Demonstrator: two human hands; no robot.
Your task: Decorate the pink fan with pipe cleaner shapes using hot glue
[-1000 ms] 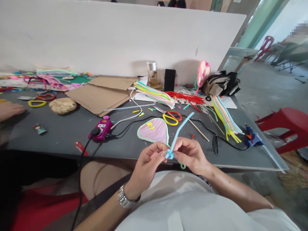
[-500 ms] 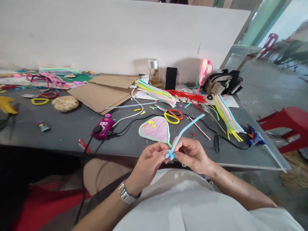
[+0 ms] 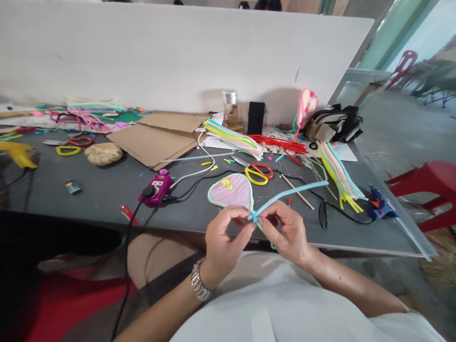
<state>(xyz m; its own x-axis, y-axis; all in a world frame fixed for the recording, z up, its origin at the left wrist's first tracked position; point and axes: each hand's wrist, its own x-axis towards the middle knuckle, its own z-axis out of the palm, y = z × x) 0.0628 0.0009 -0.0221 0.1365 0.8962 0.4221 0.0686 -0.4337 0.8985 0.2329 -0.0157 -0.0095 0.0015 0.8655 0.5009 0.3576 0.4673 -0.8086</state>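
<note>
A pink fan-shaped piece (image 3: 232, 191) edged in pale green lies at the near edge of the grey table (image 3: 92, 190). Its green stem runs down between my hands. My left hand (image 3: 225, 239) pinches the stem where a light blue pipe cleaner (image 3: 288, 193) is wound round it in a small knot. My right hand (image 3: 285, 233) pinches the same knot from the right. The blue pipe cleaner's free end sticks out to the right over the table.
Red-and-yellow scissors (image 3: 258, 173), a purple glue gun (image 3: 158, 184) with black cord, a blue glue gun (image 3: 379, 204), pipe cleaner bundles (image 3: 233, 137), cardboard (image 3: 160, 135), a jar (image 3: 231, 109) and a black bag (image 3: 335, 122) lie on the table. A red stool (image 3: 432, 178) stands right.
The blue pipe cleaner's free end has swung down from steeply upright to nearly level, pointing right. Both hands have risen slightly and stayed pinched on the knot.
</note>
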